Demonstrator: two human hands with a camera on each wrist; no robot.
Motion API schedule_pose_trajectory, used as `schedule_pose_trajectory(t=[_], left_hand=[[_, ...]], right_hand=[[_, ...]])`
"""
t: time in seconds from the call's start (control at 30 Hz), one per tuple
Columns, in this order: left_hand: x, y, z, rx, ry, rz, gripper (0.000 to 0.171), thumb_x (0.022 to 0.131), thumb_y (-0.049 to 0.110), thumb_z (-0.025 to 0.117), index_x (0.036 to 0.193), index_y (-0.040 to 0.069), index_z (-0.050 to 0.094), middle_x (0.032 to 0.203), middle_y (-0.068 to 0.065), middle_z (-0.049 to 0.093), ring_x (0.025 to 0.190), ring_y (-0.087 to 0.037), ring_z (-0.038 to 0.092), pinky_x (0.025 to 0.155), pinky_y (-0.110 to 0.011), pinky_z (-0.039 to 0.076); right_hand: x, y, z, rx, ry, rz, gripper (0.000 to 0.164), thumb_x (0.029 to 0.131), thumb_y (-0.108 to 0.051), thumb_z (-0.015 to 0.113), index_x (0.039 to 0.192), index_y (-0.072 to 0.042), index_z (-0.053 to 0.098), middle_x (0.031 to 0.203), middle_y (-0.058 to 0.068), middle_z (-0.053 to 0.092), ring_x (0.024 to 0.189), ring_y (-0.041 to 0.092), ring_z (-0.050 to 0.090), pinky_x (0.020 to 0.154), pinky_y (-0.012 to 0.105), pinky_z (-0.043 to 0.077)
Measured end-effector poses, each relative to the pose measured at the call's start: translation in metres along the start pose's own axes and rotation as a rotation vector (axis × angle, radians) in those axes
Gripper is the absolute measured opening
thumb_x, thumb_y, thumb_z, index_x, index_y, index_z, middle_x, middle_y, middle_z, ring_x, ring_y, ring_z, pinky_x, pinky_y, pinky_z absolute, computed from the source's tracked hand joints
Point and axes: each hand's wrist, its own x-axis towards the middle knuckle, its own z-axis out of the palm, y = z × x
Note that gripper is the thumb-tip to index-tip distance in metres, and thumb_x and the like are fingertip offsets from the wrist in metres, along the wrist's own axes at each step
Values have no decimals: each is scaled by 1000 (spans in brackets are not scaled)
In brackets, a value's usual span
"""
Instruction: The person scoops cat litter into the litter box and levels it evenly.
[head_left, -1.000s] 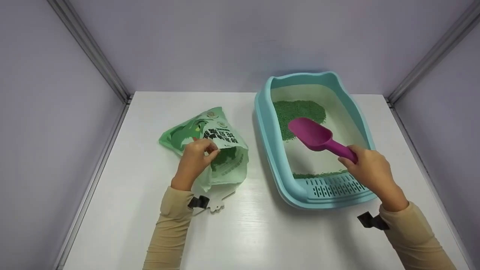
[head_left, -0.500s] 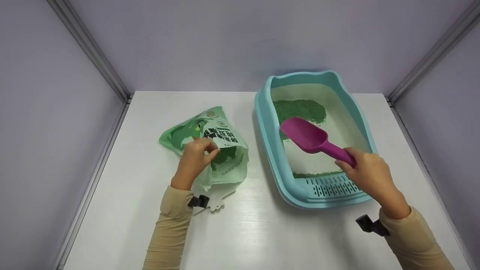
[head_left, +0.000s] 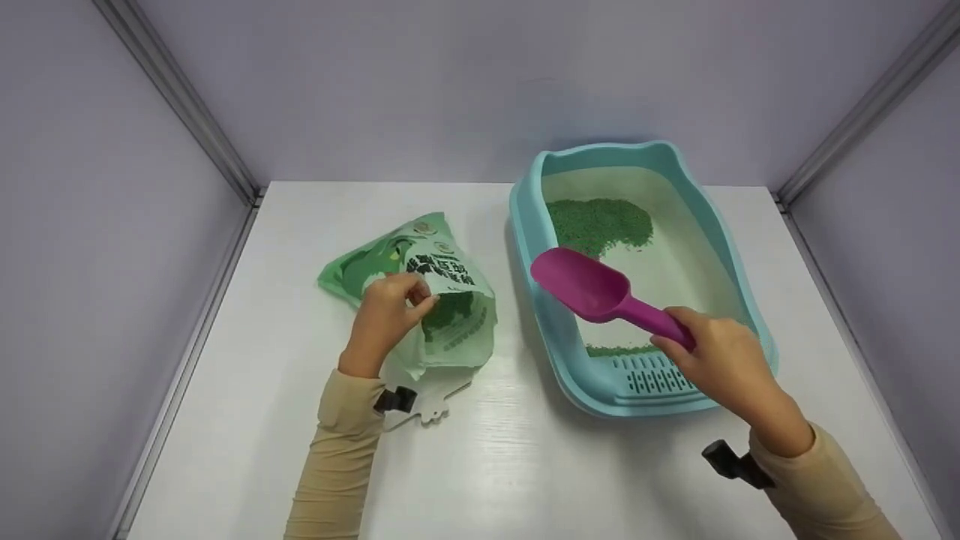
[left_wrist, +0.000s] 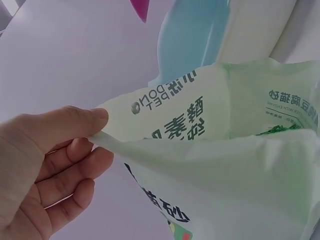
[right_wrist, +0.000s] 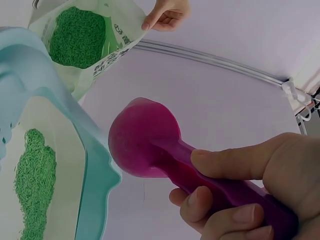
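Note:
In the head view my right hand (head_left: 720, 358) grips the handle of a magenta scoop (head_left: 581, 283). The scoop's bowl looks bare and overlaps the left rim of a light-blue litter box (head_left: 555, 337). Green pellet litter (head_left: 600, 221) lies heaped at the back left of the box. My left hand (head_left: 386, 315) pinches the edge of an open green-and-white cat litter bag (head_left: 450, 270), thumb against fingers, as the left wrist view shows at the bag's lip (left_wrist: 165, 145). More green pellets (right_wrist: 77, 37) show inside the bag in the right wrist view.
A white flat piece with a scalloped edge (head_left: 433, 411) lies partly under the bag on the white table (head_left: 510, 472). A slotted strip (head_left: 652, 375) runs along the box's front. Pale panels (head_left: 420, 82) stand behind and on both sides.
My right hand has moved left with the scoop, carrying its bowl from over the litter box's inside to over the left rim. The left hand and bag have stayed almost still.

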Motion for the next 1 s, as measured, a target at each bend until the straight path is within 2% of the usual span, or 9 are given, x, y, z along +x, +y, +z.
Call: schedule_pose_trajectory(t=[0.27, 0.5, 0.63, 1.0], left_hand=[[1, -1, -1, 1, -16, -11, 15, 83, 12, 74, 72, 5, 66, 69, -10, 67, 64, -20, 65, 62, -33, 54], [1, -1, -4, -24, -60, -21, 12, 83, 11, 74, 74, 4, 69, 72, -12, 69, 67, -22, 66, 65, -34, 55], [1, 1, -6, -26, -86, -39, 10, 84, 10, 73, 76, 4, 70, 74, -12, 70, 68, -22, 67, 68, -36, 56], [0, 1, -5, -15, -72, -27, 9, 83, 9, 73, 76, 5, 69, 73, -11, 69, 67, -21, 66, 66, -34, 56]], right_hand=[[0, -8, 8, 4, -16, -40, 18, 82, -13, 75, 97, -5, 68, 63, 3, 57, 56, 13, 44, 53, 24, 32], [-2, -14, 16, -7, -53, -58, 18, 82, -14, 75, 95, -5, 67, 57, -1, 45, 54, 10, 36, 51, 23, 26], [-3, -17, 20, 1, -73, -63, 17, 82, -14, 75, 95, -5, 67, 57, -1, 44, 53, 9, 35, 50, 22, 26], [-3, -24, 31, 22, -104, -82, 19, 82, -14, 74, 97, -4, 68, 57, -1, 45, 53, 9, 36, 49, 20, 26]])
